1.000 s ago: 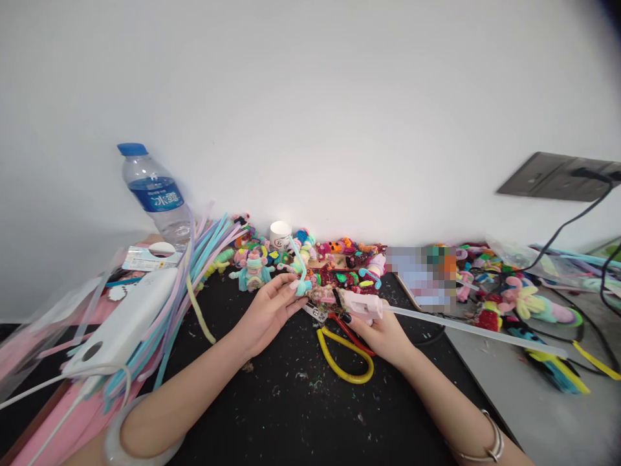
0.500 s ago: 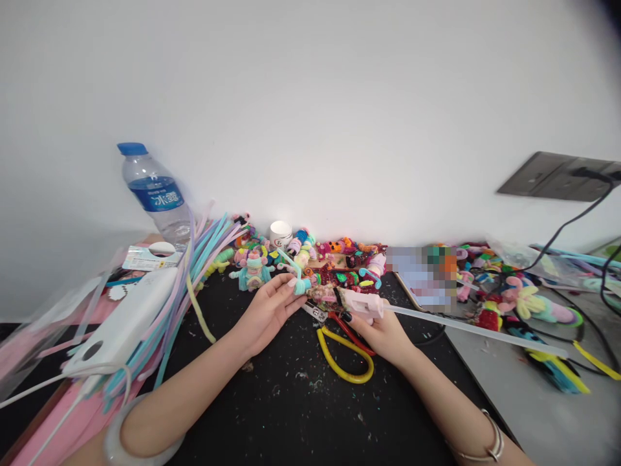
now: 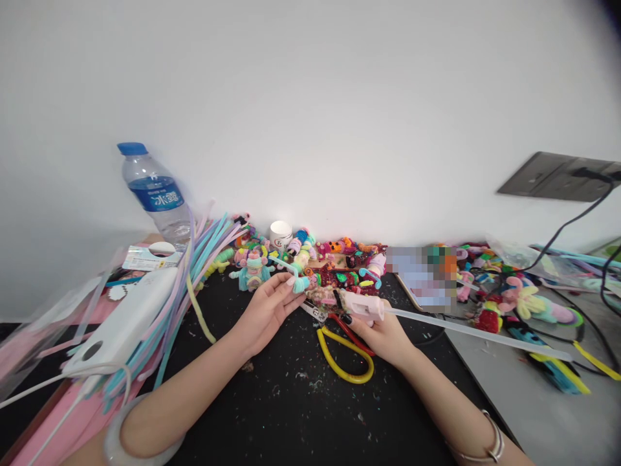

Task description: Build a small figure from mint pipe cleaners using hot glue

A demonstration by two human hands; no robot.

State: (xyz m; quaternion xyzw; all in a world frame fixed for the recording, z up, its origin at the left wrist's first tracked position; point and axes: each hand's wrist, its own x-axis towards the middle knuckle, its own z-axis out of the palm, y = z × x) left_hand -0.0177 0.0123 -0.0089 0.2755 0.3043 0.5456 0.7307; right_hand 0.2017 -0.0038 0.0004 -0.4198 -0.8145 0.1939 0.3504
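Apparently the turquoise coil point(image 3: 301, 284), just beyond the scissors point(image 3: 345, 342), is mostly wound, its loose end point(image 3: 284, 263) unwrapped; left hand point(image 3: 272, 304) pinching it, right hand point(image 3: 385, 336) clasping a glue gun point(image 3: 363, 305).

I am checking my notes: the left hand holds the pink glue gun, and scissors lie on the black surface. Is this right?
Not quite. The head view shows the right hand, not the left hand, holding the pink glue gun. The scissors do lie on the black surface.

Craft workspace, glue gun point(image 3: 361, 306), scissors point(image 3: 358, 379), fuzzy stems point(image 3: 182, 291), fuzzy figures point(image 3: 253, 277)
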